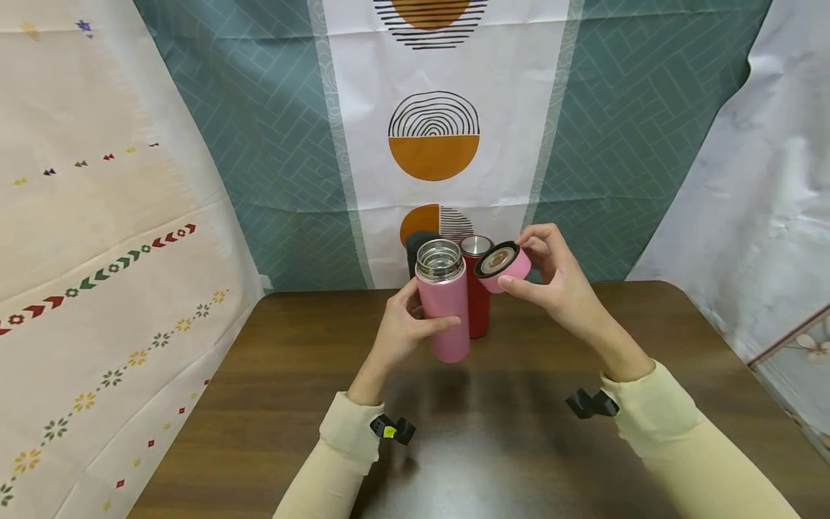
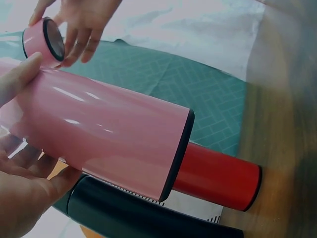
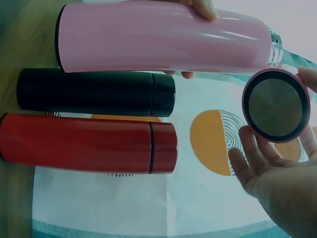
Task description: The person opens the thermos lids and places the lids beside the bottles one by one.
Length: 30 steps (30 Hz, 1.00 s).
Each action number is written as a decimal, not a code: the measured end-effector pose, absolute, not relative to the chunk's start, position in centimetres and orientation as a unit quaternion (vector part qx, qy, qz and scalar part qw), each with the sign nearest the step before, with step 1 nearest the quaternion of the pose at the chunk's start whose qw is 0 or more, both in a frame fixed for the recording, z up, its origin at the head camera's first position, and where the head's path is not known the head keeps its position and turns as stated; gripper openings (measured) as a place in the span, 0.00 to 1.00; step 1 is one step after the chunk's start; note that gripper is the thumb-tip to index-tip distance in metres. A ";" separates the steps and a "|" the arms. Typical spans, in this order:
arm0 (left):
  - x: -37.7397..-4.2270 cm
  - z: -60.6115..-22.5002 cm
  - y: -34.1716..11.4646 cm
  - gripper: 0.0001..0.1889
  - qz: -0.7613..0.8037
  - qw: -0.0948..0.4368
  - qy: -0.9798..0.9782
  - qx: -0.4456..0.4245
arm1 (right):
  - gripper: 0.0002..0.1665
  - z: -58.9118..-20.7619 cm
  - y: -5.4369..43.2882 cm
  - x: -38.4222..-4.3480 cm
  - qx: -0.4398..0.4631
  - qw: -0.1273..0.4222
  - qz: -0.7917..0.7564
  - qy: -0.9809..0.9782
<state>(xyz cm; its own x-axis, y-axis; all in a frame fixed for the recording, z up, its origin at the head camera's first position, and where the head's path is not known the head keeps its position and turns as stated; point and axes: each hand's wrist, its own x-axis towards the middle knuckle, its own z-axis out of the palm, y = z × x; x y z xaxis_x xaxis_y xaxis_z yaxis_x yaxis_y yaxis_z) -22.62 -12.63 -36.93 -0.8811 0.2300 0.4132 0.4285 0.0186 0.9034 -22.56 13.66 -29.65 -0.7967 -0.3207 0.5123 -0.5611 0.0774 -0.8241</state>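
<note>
My left hand [image 1: 405, 326] grips a pink thermos flask [image 1: 443, 321] around its body, thumb across the front. The flask is upright with its silver threaded mouth [image 1: 440, 258] uncovered, raised over the table. To its right, my right hand [image 1: 551, 277] pinches the pink lid [image 1: 516, 269] between thumb and fingers. The lid is tilted beside the mouth, and its face turned toward the head camera has a black ring around a pale disc. From the right wrist, a smooth metallic disc inside a black ring shows on the lid [image 3: 276, 105].
Behind the pink flask stand a red thermos [image 1: 478, 303] with a silver top and a black thermos [image 3: 94, 91], mostly hidden in the head view. They stand on a brown wooden table [image 1: 311, 375]. A patterned cloth [image 1: 279, 144] hangs close behind the table's back edge.
</note>
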 end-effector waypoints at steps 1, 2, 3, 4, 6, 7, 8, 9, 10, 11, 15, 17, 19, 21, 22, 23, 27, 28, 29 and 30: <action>-22.6 -36.9 -12.6 0.35 -0.662 0.075 -0.709 -0.233 | 0.30 -29.7 13.7 -22.5 0.301 0.097 0.610 -0.727; -22.6 -36.9 -12.6 0.35 -0.662 0.074 -0.708 -0.234 | 0.29 -29.8 13.7 -22.5 0.298 0.096 0.614 -0.724; -22.7 -36.9 -12.6 0.35 -0.661 0.074 -0.709 -0.235 | 0.29 -29.8 13.8 -22.4 0.296 0.096 0.616 -0.724; -22.7 -36.9 -12.5 0.35 -0.661 0.073 -0.709 -0.236 | 0.29 -29.9 13.8 -22.4 0.293 0.097 0.617 -0.724; -22.8 -36.9 -12.5 0.35 -0.660 0.073 -0.709 -0.237 | 0.29 -30.1 13.8 -22.4 0.290 0.099 0.619 -0.723; -22.8 -36.8 -12.4 0.35 -0.660 0.073 -0.709 -0.237 | 0.29 -30.2 13.8 -22.4 0.289 0.100 0.619 -0.723; -22.8 -36.8 -12.4 0.35 -0.659 0.073 -0.710 -0.237 | 0.29 -30.3 13.8 -22.4 0.289 0.101 0.620 -0.723; -22.8 -36.8 -12.4 0.35 -0.658 0.073 -0.711 -0.236 | 0.29 -30.4 13.8 -22.4 0.288 0.103 0.619 -0.723; -22.9 -36.8 -12.3 0.35 -0.658 0.073 -0.712 -0.236 | 0.29 -30.5 13.8 -22.4 0.289 0.103 0.620 -0.723; -22.9 -36.8 -12.3 0.35 -0.656 0.074 -0.713 -0.236 | 0.29 -30.6 13.8 -22.4 0.289 0.103 0.622 -0.720; -22.9 -36.7 -12.3 0.35 -0.655 0.075 -0.715 -0.234 | 0.28 -30.9 13.9 -22.3 0.286 0.102 0.639 -0.707; -22.8 -36.6 -12.3 0.35 -0.655 0.076 -0.715 -0.233 | 0.27 -31.1 13.9 -22.4 0.279 0.108 0.640 -0.708; -22.8 -36.5 -12.5 0.35 -0.655 0.076 -0.715 -0.231 | 0.27 -31.4 13.9 -22.4 0.272 0.118 0.635 -0.714; -22.8 -36.4 -12.6 0.35 -0.655 0.078 -0.715 -0.229 | 0.27 -31.7 13.9 -22.6 0.265 0.130 0.625 -0.723; -22.8 -36.4 -12.8 0.35 -0.656 0.079 -0.716 -0.228 | 0.27 -31.9 13.8 -22.6 0.264 0.134 0.621 -0.726; -22.8 -36.4 -12.9 0.35 -0.656 0.081 -0.715 -0.226 | 0.27 -32.1 13.8 -22.7 0.264 0.136 0.620 -0.726; -22.8 -36.2 -13.6 0.35 -0.660 0.084 -0.715 -0.216 | 0.28 -32.9 13.5 -22.9 0.270 0.135 0.619 -0.725; -22.9 -36.2 -13.8 0.35 -0.659 0.085 -0.715 -0.214 | 0.29 -33.0 13.4 -23.0 0.270 0.133 0.621 -0.723; -22.9 -36.1 -14.0 0.35 -0.659 0.085 -0.716 -0.212 | 0.29 -33.2 13.4 -23.0 0.272 0.130 0.623 -0.721; -22.9 -36.0 -14.2 0.35 -0.658 0.084 -0.718 -0.210 | 0.30 -33.3 13.2 -23.0 0.273 0.129 0.626 -0.719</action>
<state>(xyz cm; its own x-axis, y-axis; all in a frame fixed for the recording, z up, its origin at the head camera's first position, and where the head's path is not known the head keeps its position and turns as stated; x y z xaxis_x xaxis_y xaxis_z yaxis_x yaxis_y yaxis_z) -22.93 -14.19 -36.01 -0.8976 0.1902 0.3977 0.4127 0.0453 0.9098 -23.01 13.24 -33.30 -0.8175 -0.2323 0.5270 -0.5541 0.0677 -0.8297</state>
